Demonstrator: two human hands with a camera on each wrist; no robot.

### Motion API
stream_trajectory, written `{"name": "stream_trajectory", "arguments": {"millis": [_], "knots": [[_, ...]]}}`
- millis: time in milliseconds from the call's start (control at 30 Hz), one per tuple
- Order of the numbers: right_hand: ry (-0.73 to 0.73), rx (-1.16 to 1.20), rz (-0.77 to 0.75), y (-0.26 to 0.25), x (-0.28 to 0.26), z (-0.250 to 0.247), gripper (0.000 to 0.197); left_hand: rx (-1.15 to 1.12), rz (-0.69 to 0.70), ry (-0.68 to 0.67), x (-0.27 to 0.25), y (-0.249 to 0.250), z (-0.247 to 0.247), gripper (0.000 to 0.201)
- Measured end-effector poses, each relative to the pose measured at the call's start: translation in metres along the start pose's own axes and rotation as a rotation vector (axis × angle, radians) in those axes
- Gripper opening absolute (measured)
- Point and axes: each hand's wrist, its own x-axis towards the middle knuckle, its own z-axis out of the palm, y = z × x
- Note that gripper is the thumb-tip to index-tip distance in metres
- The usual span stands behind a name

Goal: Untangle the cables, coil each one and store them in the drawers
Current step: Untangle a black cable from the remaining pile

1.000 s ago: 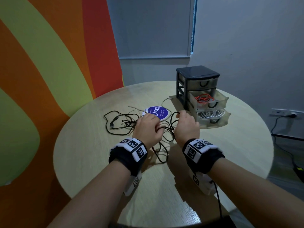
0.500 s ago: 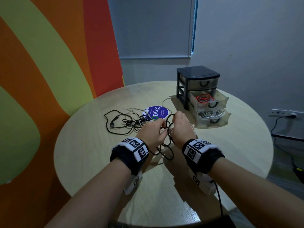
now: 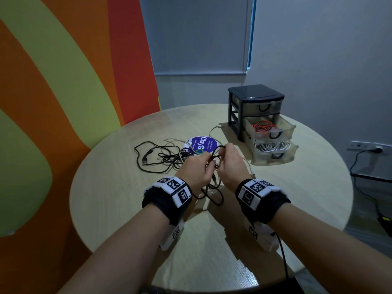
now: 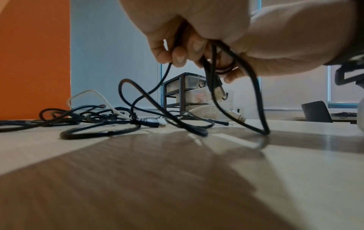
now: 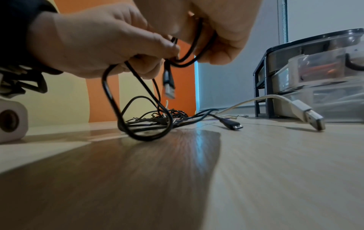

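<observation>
On the far right of the round table (image 3: 110, 187) stands the small drawer unit (image 3: 255, 96), and it shows how much is done: its middle drawer (image 3: 284, 129) is pulled out with a coiled orange cable (image 3: 264, 126) inside, its bottom drawer (image 3: 293, 150) is also out and holds a coiled white cable (image 3: 270, 147), while the top drawer (image 3: 257, 106) is closed and what it holds cannot be made out. By that count two cables look stored and the rest are still to do. Near the middle of the table, the left hand (image 3: 196, 166) and the right hand (image 3: 232, 164) are raised close together over a black cable (image 3: 214, 196); the left hand's fingers (image 4: 178, 56) are curled round several gathered loops of it, and the right hand's fingers are closed on the same strand, one USB plug (image 5: 169, 88) dangling below them. I judge this to be the coiling of that cable, only partly wound, since its length still trails left into the tangle (image 3: 169, 158) of black cables, still knotted with a pale one, lying on the table beside a purple round sticker (image 3: 201, 143). Another pale cable (image 5: 275, 101) lies loose nearer the drawers, its plug on the table. What remains, then, seems to be freeing and finishing this coil, stowing it, then sorting the remaining heap and closing the drawers.
</observation>
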Motion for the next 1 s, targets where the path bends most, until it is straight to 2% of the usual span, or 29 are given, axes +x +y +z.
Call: {"name": "stream_trajectory", "arguments": {"millis": [133,367,500,567,667,767,867,1000], "knots": [[0.032,0.081,-0.205,-0.0030,-0.0050,0.0013,0.025,0.138,-0.075,-0.015,0.0033,-0.0036,0.0018,0.025],[-0.069,0.140,-0.178,-0.0025,-0.0056,0.0026,0.029,0.338,-0.086,0.022,0.0052,-0.0039,0.0001,0.025],[-0.058,0.152,-0.103,-0.0010,-0.0054,0.0039,0.030,0.295,0.027,0.142,0.0031,0.0013,-0.0033,0.005],[-0.090,0.130,-0.096,-0.0016,-0.0063,0.0062,0.033,0.281,0.038,0.158,0.0027,-0.0007,-0.0014,0.015],[-0.186,0.061,-0.116,-0.0016,-0.0082,0.0087,0.033,0.213,0.058,0.181,0.0010,0.0000,-0.0035,0.012],[-0.241,0.042,-0.148,-0.0004,-0.0071,0.0063,0.033,0.109,0.056,0.205,0.0004,0.0024,-0.0044,0.029],[-0.209,0.049,-0.215,-0.0033,-0.0079,0.0039,0.044,0.005,-0.002,0.223,-0.0005,0.0026,-0.0047,0.038],[-0.125,0.018,-0.209,-0.0020,-0.0061,0.0078,0.049,-0.039,0.040,0.282,-0.0013,0.0018,-0.0041,0.040]]}}
